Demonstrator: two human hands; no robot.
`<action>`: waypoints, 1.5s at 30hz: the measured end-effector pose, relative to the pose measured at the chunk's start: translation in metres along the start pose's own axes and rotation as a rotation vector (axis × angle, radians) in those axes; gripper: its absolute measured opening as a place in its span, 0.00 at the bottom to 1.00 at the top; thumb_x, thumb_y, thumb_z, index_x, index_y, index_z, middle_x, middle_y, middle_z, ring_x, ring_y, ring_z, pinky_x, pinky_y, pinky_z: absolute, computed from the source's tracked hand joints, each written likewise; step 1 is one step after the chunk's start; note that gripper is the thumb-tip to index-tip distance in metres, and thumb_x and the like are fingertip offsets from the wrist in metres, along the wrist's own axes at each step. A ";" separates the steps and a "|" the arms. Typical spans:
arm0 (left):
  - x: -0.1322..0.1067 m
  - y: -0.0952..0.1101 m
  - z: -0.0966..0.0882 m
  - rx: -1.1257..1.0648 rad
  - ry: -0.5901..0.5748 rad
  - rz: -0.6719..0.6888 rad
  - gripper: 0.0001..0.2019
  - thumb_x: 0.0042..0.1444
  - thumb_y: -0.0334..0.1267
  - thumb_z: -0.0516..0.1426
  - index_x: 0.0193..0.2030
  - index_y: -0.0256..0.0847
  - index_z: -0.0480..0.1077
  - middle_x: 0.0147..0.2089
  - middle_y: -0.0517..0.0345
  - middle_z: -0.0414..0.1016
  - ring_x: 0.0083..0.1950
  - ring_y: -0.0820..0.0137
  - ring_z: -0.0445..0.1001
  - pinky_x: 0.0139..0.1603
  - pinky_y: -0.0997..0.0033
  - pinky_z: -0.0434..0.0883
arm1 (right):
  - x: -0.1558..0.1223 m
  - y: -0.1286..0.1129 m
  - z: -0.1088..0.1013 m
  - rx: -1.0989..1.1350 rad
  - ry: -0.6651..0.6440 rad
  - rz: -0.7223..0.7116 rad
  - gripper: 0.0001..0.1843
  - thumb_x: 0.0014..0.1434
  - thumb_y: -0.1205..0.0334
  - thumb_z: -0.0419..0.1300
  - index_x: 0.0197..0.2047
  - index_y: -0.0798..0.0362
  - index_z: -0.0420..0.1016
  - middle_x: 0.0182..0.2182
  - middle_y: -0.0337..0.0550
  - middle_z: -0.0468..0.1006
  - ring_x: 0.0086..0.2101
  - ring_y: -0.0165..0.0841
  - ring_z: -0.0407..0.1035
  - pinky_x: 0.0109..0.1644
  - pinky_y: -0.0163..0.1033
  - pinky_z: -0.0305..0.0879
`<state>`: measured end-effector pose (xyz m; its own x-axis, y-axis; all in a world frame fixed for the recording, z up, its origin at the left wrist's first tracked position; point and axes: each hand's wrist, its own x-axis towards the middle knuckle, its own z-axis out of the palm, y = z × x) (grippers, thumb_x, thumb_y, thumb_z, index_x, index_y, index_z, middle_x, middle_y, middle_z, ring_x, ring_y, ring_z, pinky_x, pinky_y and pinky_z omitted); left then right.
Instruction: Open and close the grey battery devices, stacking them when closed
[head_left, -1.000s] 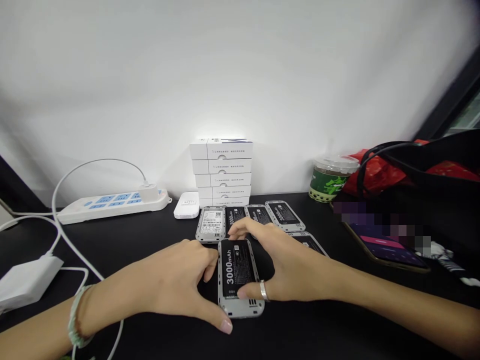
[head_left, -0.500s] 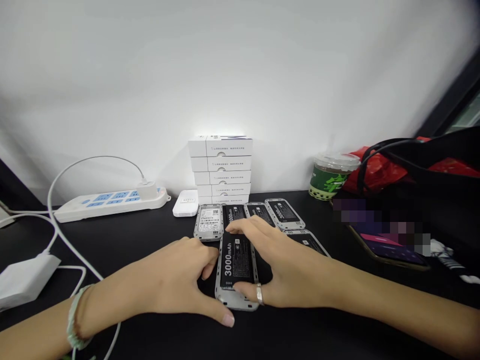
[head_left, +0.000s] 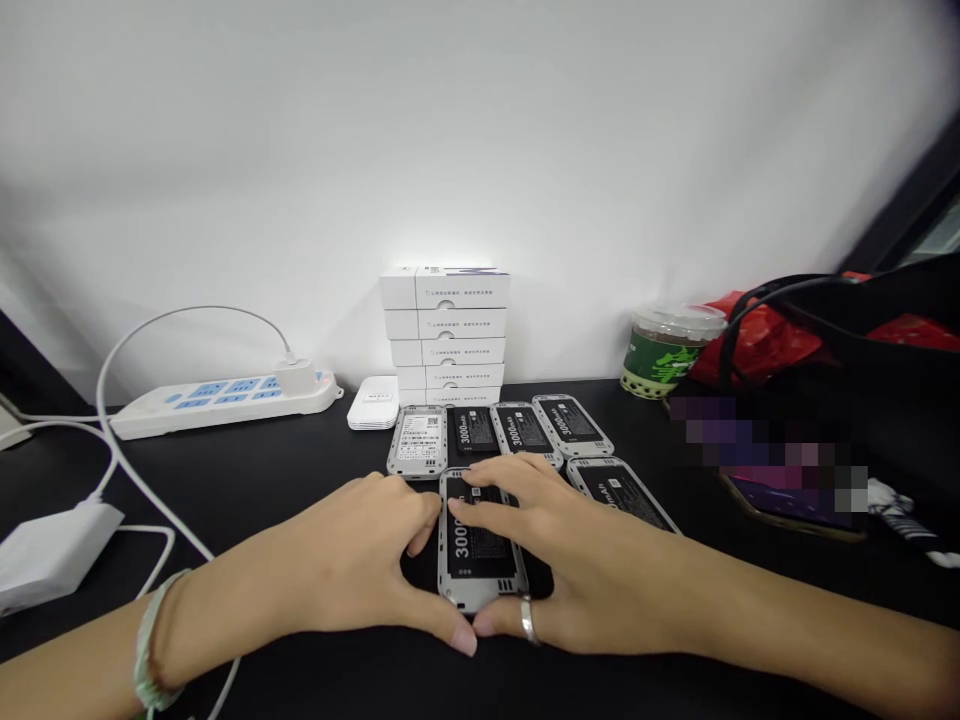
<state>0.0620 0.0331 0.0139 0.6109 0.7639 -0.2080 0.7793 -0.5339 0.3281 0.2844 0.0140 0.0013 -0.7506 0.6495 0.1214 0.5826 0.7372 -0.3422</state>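
Observation:
An open-backed grey device (head_left: 459, 597) lies on the black table between my hands, with a black 3000mAh battery (head_left: 480, 560) in its recess. My left hand (head_left: 352, 560) is round its left side, fingers curled at the edge and thumb near the lower end. My right hand (head_left: 555, 550) reaches over from the right, its fingertips across the upper part of the battery. Its ringed thumb is at the device's lower right corner, near the left thumb. The device's upper right edge is hidden by the right hand.
Behind stand similar devices with batteries (head_left: 574, 420), a bare battery (head_left: 474, 430) and a device without one (head_left: 420, 440). White boxes (head_left: 465, 325) are stacked at the wall. Left are a power strip (head_left: 225, 400) and cables; right, a drink cup (head_left: 664, 350) and phone (head_left: 795, 505).
My right thumb has moved from the battery's lower end down to the device's end, and the fingers have come closer over the battery. The left hand has barely moved.

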 end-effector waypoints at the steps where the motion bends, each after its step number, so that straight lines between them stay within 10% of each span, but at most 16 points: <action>1: 0.000 0.000 0.000 0.001 -0.009 0.003 0.31 0.42 0.72 0.61 0.28 0.43 0.61 0.27 0.64 0.68 0.26 0.69 0.64 0.23 0.69 0.54 | -0.001 0.000 0.001 -0.005 -0.002 -0.006 0.36 0.57 0.44 0.65 0.63 0.56 0.69 0.61 0.60 0.68 0.62 0.52 0.59 0.67 0.56 0.54; 5: -0.001 0.000 -0.001 0.018 -0.020 0.019 0.31 0.44 0.71 0.62 0.28 0.43 0.61 0.27 0.64 0.67 0.28 0.68 0.64 0.25 0.69 0.55 | -0.003 0.002 0.003 -0.012 -0.045 -0.007 0.38 0.62 0.43 0.60 0.67 0.59 0.65 0.66 0.63 0.63 0.68 0.53 0.51 0.72 0.61 0.41; 30: -0.006 0.000 -0.009 -0.008 -0.029 -0.027 0.27 0.44 0.67 0.64 0.31 0.44 0.67 0.30 0.63 0.71 0.30 0.66 0.70 0.25 0.70 0.59 | -0.073 0.027 -0.010 0.023 -0.084 0.409 0.36 0.57 0.35 0.60 0.67 0.29 0.61 0.73 0.36 0.48 0.67 0.71 0.43 0.59 0.78 0.56; 35: 0.004 -0.024 -0.032 0.026 0.161 0.066 0.17 0.55 0.54 0.63 0.42 0.45 0.70 0.44 0.59 0.75 0.44 0.62 0.74 0.44 0.67 0.69 | -0.069 0.046 -0.016 0.274 0.411 0.356 0.22 0.54 0.42 0.67 0.49 0.41 0.76 0.49 0.43 0.76 0.50 0.45 0.69 0.53 0.49 0.67; 39: 0.024 -0.049 -0.043 0.116 0.234 0.049 0.37 0.49 0.61 0.64 0.60 0.42 0.65 0.61 0.48 0.69 0.60 0.51 0.66 0.59 0.57 0.65 | -0.058 0.073 -0.016 0.840 0.866 0.508 0.20 0.55 0.44 0.66 0.25 0.51 0.70 0.25 0.36 0.66 0.28 0.29 0.58 0.32 0.33 0.60; 45: 0.035 -0.055 -0.041 0.160 0.206 0.014 0.49 0.41 0.68 0.63 0.66 0.40 0.63 0.61 0.44 0.68 0.61 0.44 0.64 0.62 0.45 0.62 | -0.053 0.095 -0.007 1.175 0.969 0.585 0.21 0.43 0.49 0.74 0.24 0.52 0.69 0.24 0.35 0.65 0.26 0.27 0.55 0.27 0.31 0.57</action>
<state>0.0351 0.1043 0.0264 0.5934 0.8049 -0.0072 0.7931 -0.5831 0.1762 0.3821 0.0508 -0.0310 0.2048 0.9756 0.0788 -0.1834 0.1173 -0.9760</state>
